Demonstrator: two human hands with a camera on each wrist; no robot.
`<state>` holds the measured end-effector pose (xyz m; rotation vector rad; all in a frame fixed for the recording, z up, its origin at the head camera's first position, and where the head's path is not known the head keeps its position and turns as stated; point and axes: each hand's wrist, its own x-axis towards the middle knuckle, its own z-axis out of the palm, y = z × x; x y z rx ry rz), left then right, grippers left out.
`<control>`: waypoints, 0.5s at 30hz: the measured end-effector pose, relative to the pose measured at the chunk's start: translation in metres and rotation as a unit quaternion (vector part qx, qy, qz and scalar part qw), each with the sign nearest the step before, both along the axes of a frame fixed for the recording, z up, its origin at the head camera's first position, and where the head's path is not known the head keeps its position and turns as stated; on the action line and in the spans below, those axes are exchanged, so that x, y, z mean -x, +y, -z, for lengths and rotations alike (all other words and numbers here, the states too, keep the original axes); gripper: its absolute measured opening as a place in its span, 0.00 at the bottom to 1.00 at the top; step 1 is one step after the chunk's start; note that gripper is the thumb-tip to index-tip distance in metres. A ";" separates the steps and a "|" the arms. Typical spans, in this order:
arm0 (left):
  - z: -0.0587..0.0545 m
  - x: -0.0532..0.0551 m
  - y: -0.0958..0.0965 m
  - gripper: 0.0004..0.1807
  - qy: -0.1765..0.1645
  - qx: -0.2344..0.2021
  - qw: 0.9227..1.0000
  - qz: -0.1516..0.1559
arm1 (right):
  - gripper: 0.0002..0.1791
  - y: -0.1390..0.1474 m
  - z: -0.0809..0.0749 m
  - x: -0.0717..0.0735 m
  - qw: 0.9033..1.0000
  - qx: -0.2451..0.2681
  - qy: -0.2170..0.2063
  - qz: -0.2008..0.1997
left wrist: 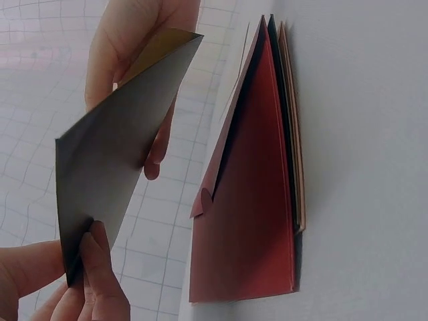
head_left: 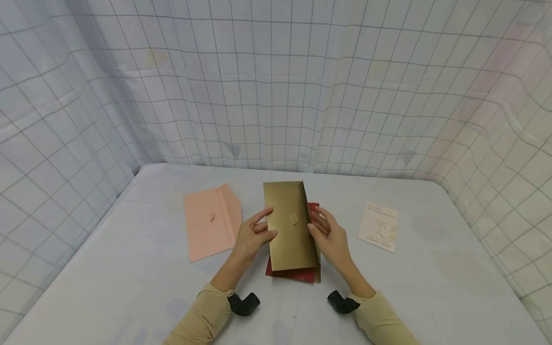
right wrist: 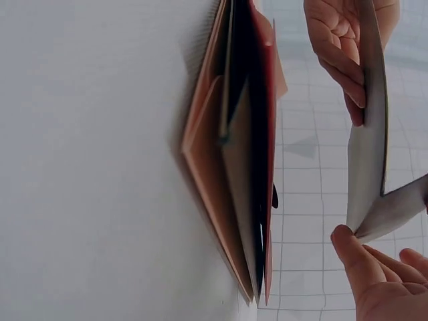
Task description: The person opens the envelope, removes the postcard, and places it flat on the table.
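A gold envelope (head_left: 286, 244) with a small cut tab is held up above a stack, its flap at the right bent away from the body. My left hand (head_left: 250, 235) pinches the left edge, thumb in front and fingers behind. My right hand (head_left: 335, 238) pinches the right side at the flap, seen with the thumb at the fold in the right wrist view. Below lies a red envelope (left wrist: 247, 247), top of the stack, its flap partly raised. Dark and tan envelopes show as edges under it.
Left of the stack lies a pink envelope (head_left: 204, 223), flap side toward the right. On the right is a pale card (head_left: 379, 227) with gold characters. A gridded white curtain (head_left: 276, 96) surrounds the white table (head_left: 129, 268) at back and sides.
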<state>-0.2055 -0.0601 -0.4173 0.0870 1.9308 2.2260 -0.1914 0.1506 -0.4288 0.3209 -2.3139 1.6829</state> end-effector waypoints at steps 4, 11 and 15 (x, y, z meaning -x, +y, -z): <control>-0.001 0.000 0.000 0.36 -0.003 0.003 1.000 -0.002 | 0.29 0.000 0.002 0.000 0.999 0.002 0.033 0.001; -0.002 0.000 0.000 0.36 -0.004 -0.002 1.000 -0.010 | 0.27 0.001 0.002 0.001 0.995 -0.039 0.084 0.036; -0.002 0.001 -0.001 0.36 -0.007 -0.009 1.000 -0.015 | 0.27 0.004 0.001 0.003 0.985 -0.077 0.132 0.074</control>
